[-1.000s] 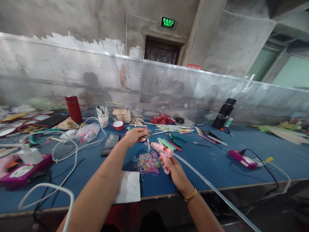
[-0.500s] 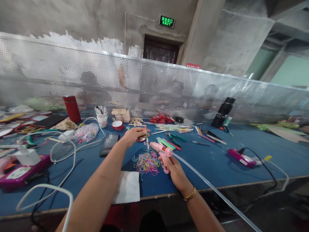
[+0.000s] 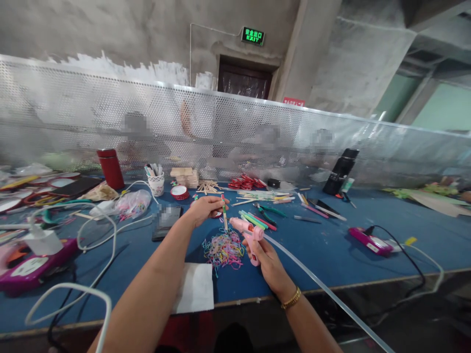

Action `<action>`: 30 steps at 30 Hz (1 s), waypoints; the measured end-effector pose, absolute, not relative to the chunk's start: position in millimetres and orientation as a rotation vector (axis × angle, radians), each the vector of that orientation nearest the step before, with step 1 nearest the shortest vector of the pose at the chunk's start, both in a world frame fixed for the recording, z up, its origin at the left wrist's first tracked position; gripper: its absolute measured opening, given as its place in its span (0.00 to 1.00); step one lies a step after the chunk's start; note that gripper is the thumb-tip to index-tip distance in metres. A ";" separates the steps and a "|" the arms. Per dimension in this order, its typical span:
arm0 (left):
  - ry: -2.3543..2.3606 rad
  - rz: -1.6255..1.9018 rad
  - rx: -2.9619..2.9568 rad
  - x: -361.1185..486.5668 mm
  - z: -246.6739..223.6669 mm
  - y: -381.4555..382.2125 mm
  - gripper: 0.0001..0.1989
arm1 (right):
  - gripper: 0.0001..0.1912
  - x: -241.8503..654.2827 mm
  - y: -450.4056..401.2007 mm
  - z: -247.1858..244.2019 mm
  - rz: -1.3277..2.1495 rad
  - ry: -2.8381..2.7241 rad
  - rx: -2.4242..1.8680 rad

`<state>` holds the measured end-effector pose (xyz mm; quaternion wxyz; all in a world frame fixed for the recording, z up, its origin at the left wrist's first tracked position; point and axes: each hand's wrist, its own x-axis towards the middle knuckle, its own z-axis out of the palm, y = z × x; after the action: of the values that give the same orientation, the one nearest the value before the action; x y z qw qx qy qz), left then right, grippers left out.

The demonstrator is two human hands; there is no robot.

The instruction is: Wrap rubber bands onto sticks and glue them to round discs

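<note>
My left hand pinches a thin wooden stick with red and green on its upper part, held nearly upright. In my right hand is a pink hot glue gun, its nozzle pointing left, right beside the stick; I cannot tell whether they touch. A long translucent glue stick runs out of the gun's back toward the lower right. Below the stick lies a tangled heap of colourful elastic bands. A white sheet of paper rests by my left forearm.
Green and pink sticks and pliers lie behind the gun. A red flask, pen cup and black bottle stand along the perforated metal screen. White cables loop at left; purple power strips sit at both sides.
Both hands keep nearly the same pose, with the glue gun's nozzle still beside the stick. The whole view has shifted very slightly.
</note>
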<state>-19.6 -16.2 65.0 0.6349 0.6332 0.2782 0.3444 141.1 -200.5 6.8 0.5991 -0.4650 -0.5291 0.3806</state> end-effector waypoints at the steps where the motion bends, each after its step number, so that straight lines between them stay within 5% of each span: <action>1: 0.635 0.786 1.449 -19.5 65.1 -16.4 0.19 | 0.22 141.3 -200.4 6.4 0.884 -1.224 -1.080; 30: 0.397 1.022 0.913 -27.0 87.4 -14.2 0.10 | 0.23 194.2 -231.6 40.9 0.654 -1.288 -1.260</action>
<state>-27.0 -14.2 87.4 0.7562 0.4187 0.1819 0.4688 194.2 -231.6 40.9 0.5747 -0.5378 -0.5500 0.2791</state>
